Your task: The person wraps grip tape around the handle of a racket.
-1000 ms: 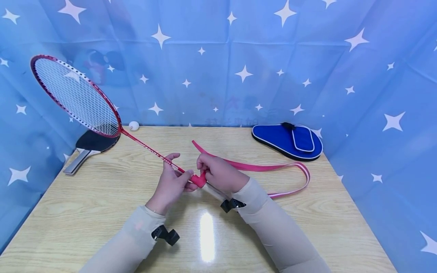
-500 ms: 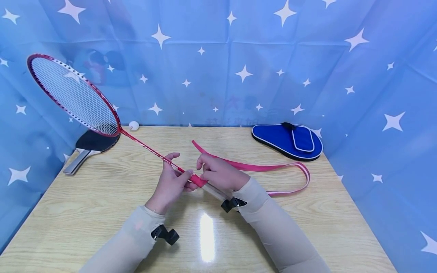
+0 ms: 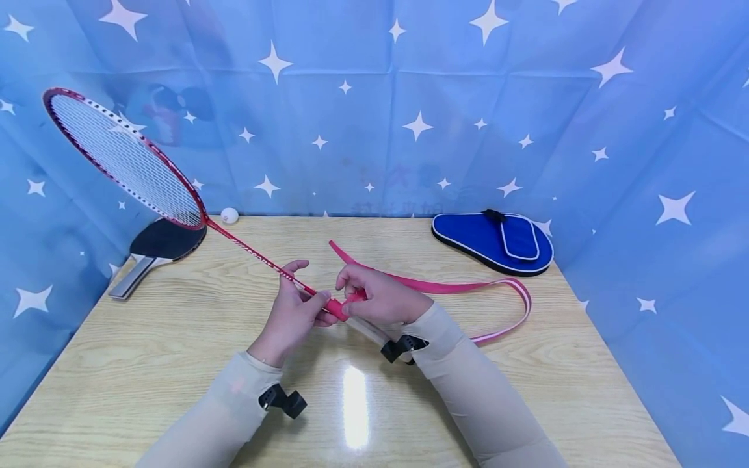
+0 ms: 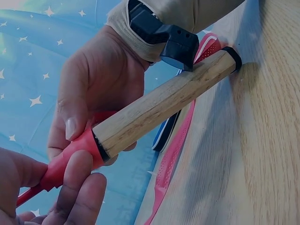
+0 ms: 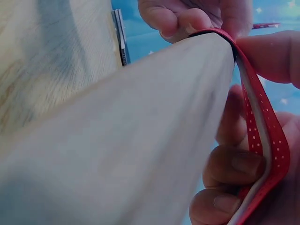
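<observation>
A red badminton racket (image 3: 244,247) slants up to the left over the table in the head view. My left hand (image 3: 290,318) pinches it at the cone, where red grip tape (image 4: 61,164) is wrapped. Below that wrap the wooden handle (image 4: 166,103) is bare, with a black band at its butt. My right hand (image 3: 383,296) holds the grip tape (image 5: 274,136) beside the handle, its thumb against the wrap and fingers curled round the strip. Seen from the right wrist, the perforated tape loops from the handle's top edge into the fingers. Its loose tail (image 3: 445,287) curves across the table.
A blue table tennis bat case (image 3: 474,237) lies at the table's back right. Toward the back left are a black table tennis bat (image 3: 166,242) and a white ball (image 3: 229,216). A blue starry curtain (image 3: 374,117) stands behind the wooden table (image 3: 175,344).
The racket has turned slightly, its head shifting left and up. My right hand has shifted its hold on the tape close to the wrap, and the tail near the wrist has moved a little.
</observation>
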Demonstrator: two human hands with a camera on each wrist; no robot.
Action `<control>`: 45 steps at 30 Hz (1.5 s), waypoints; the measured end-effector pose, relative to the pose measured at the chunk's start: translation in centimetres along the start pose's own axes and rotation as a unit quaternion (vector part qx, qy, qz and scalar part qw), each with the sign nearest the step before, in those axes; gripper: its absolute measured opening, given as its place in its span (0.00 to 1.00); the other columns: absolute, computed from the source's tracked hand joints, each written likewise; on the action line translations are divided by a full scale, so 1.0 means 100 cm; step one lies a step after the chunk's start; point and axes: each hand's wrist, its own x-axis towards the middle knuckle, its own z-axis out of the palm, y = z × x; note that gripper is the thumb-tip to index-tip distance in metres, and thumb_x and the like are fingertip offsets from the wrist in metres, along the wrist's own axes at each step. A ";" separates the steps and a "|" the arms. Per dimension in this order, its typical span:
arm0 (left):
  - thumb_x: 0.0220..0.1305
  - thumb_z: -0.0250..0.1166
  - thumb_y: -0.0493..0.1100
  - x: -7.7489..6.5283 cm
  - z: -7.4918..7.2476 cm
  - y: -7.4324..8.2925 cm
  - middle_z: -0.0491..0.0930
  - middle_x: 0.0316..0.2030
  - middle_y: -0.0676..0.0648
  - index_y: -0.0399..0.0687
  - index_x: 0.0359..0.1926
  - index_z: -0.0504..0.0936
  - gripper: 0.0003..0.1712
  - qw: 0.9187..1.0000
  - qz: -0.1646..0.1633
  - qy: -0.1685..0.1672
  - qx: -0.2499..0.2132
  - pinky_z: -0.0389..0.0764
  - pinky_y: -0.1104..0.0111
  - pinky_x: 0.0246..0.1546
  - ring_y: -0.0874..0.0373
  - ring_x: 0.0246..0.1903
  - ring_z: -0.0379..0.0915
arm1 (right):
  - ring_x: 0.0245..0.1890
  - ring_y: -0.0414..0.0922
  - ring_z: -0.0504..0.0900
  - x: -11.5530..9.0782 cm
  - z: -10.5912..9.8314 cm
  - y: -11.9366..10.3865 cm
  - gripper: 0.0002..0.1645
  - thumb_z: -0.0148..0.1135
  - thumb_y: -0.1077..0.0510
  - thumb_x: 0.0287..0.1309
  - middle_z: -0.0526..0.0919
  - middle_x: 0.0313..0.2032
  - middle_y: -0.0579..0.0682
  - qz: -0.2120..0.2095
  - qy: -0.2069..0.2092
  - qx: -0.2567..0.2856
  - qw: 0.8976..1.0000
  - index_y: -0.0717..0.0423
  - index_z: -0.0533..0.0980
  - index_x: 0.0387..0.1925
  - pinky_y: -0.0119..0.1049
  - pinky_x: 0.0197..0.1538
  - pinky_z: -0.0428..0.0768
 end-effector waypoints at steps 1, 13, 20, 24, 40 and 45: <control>0.76 0.60 0.33 0.000 0.000 0.000 0.87 0.32 0.36 0.56 0.74 0.46 0.39 1.000 0.000 -0.002 0.003 0.92 0.57 0.34 0.51 0.23 0.87 | 0.26 0.45 0.77 0.000 -0.001 0.000 0.23 0.67 0.62 0.64 0.82 0.31 0.47 0.002 -0.004 0.001 1.000 0.60 0.71 0.57 0.34 0.34 0.78; 0.76 0.62 0.35 -0.001 -0.005 0.001 0.85 0.35 0.34 0.56 0.76 0.46 0.41 1.000 -0.002 -0.002 0.029 0.92 0.58 0.35 0.48 0.25 0.88 | 0.33 0.47 0.85 0.000 -0.001 -0.002 0.27 0.68 0.61 0.67 0.90 0.39 0.44 0.011 -0.035 0.021 0.999 0.54 0.70 0.64 0.36 0.41 0.82; 0.74 0.63 0.36 -0.001 -0.006 0.002 0.83 0.37 0.35 0.55 0.76 0.47 0.42 1.000 -0.006 0.006 0.030 0.92 0.58 0.35 0.43 0.27 0.89 | 0.41 0.45 0.86 0.002 0.001 -0.004 0.26 0.71 0.60 0.66 0.90 0.40 0.48 0.002 -0.031 0.027 0.999 0.62 0.69 0.59 0.37 0.50 0.83; 0.75 0.62 0.36 0.000 -0.006 0.001 0.83 0.37 0.36 0.54 0.75 0.49 0.39 0.999 -0.008 0.013 0.030 0.92 0.59 0.34 0.44 0.26 0.88 | 0.39 0.46 0.85 0.003 0.002 -0.004 0.24 0.72 0.59 0.66 0.89 0.41 0.49 0.002 -0.029 0.020 0.999 0.61 0.71 0.57 0.35 0.45 0.82; 0.75 0.56 0.32 0.007 -0.011 -0.002 0.81 0.41 0.40 0.48 0.74 0.48 0.35 0.999 0.019 -0.023 0.016 0.92 0.60 0.37 0.52 0.28 0.88 | 0.34 0.48 0.82 0.003 0.004 -0.001 0.29 0.67 0.61 0.67 0.85 0.40 0.48 -0.009 -0.034 0.007 0.999 0.41 0.76 0.67 0.36 0.35 0.79; 0.77 0.51 0.34 0.007 -0.013 -0.002 0.79 0.42 0.40 0.46 0.75 0.48 0.32 0.999 0.019 -0.032 0.006 0.92 0.59 0.37 0.51 0.28 0.88 | 0.37 0.47 0.82 0.002 0.003 -0.001 0.29 0.69 0.60 0.68 0.84 0.40 0.47 0.004 -0.035 -0.007 0.999 0.38 0.76 0.67 0.37 0.39 0.81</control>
